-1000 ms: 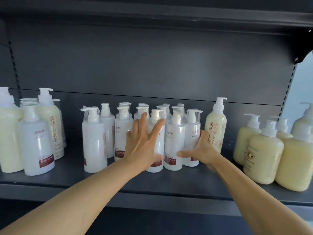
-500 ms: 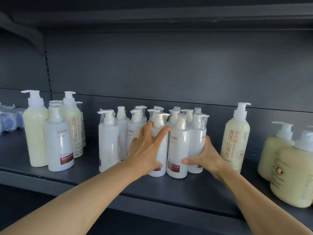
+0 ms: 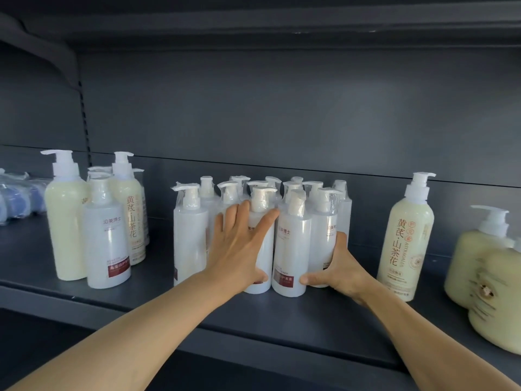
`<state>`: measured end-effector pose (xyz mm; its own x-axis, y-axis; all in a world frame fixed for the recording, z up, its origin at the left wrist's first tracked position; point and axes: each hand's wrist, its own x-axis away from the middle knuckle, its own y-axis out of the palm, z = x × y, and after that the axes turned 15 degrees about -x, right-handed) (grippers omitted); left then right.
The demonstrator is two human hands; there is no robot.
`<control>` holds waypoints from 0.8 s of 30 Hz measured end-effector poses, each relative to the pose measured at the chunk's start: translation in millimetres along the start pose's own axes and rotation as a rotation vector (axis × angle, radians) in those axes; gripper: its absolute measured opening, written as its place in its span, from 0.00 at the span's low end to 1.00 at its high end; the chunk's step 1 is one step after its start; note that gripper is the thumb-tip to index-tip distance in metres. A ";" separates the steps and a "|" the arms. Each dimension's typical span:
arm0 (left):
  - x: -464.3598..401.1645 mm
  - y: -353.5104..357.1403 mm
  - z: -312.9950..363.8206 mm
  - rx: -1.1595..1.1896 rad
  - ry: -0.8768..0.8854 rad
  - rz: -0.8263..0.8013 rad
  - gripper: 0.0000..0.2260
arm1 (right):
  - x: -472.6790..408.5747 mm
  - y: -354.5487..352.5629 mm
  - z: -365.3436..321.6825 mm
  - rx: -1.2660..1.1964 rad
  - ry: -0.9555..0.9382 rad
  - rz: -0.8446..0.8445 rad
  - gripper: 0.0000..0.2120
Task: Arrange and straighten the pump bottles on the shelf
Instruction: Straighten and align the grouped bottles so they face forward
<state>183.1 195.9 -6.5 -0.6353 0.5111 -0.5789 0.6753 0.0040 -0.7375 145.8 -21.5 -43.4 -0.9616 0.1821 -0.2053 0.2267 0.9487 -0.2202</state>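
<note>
The cluster of white pump bottles (image 3: 253, 235) stands at the frame's centre on the dark shelf (image 3: 282, 314), as before. The left hand (image 3: 239, 249) still presses flat, fingers spread, against the front bottles. The right hand (image 3: 341, 269) still cups the cluster's right side, thumb in front. The view has shifted left, revealing blue packets (image 3: 19, 198) at far left.

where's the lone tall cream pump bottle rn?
Head view, right of centre: the tall cream pump bottle stands upright on the shelf, apart from others, between the right hand and the squat cream bottles.
</note>
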 end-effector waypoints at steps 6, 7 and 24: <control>-2.4 6.8 -13.7 -0.011 0.003 0.013 0.52 | -6.9 14.7 -4.9 0.020 -0.002 0.017 0.48; -2.7 7.4 -15.4 -0.019 0.008 0.011 0.52 | -8.1 16.5 -5.4 0.021 -0.001 0.017 0.48; -5.5 2.3 -26.7 -0.293 0.009 -0.060 0.50 | -17.8 34.5 -9.0 0.136 0.035 0.046 0.49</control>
<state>198.2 216.0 4.3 -0.6750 0.5098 -0.5334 0.7169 0.2820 -0.6376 169.4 10.3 -38.7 -0.9541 0.2352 -0.1854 0.2868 0.8961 -0.3388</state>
